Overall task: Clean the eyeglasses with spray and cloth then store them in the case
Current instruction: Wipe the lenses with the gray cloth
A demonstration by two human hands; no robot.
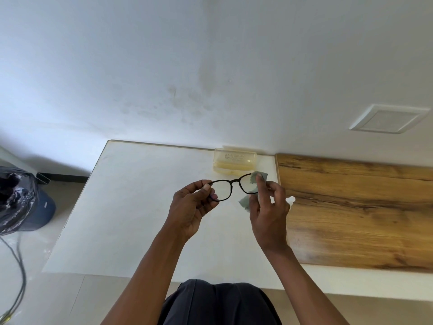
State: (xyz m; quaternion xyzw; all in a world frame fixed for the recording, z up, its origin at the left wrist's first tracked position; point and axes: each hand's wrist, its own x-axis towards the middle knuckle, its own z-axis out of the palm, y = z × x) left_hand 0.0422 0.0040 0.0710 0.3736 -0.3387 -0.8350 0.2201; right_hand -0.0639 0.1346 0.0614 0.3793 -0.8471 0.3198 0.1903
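Dark-framed eyeglasses are held up above the white table. My left hand pinches the frame's left end. My right hand holds a grey-green cloth folded around the right lens, thumb and fingers pressing it from both sides. A translucent yellowish glasses case lies shut at the table's back edge by the wall. A small white object, possibly the spray bottle, peeks out behind my right hand; most of it is hidden.
A wooden board covers the table's right part. On the floor at the left stand a blue bin with a black bag and loose cables. A white wall rises behind the table.
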